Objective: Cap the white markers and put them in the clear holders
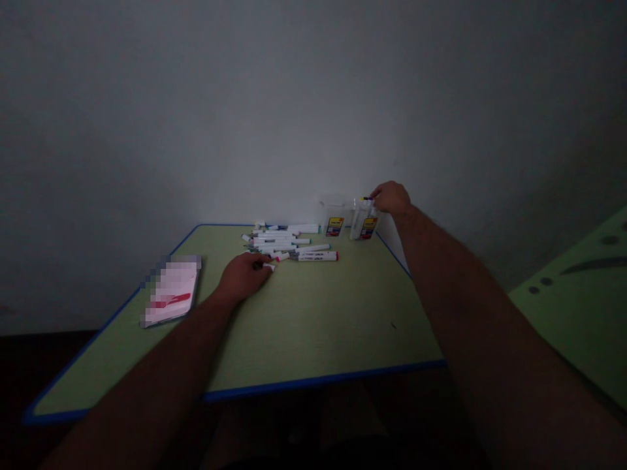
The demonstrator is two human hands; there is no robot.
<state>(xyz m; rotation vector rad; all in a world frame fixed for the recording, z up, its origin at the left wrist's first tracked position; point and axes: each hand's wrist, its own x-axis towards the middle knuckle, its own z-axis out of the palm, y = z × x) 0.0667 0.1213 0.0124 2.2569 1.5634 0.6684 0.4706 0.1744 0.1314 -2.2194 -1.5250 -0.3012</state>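
Several white markers (277, 239) with coloured ends lie in a loose pile at the back of the green table (313, 313). At the pile's near left edge is my left hand (245, 274), its fingers closed on a white marker (269, 267) that shows only in part. My right hand (392, 198) is at the top of the right clear plastic case (363, 220), where dark and yellow marker ends stick up. Its fingers are pinched together, and what they hold is too small to make out. A second clear case (334, 219) stands just left of it.
A notebook or box with a pink cover (174, 290) lies at the table's left side. The grey wall (294, 111) rises behind the back edge. Another green surface (578, 294) is at the right. A small dark mark (393, 325) shows on the tabletop.
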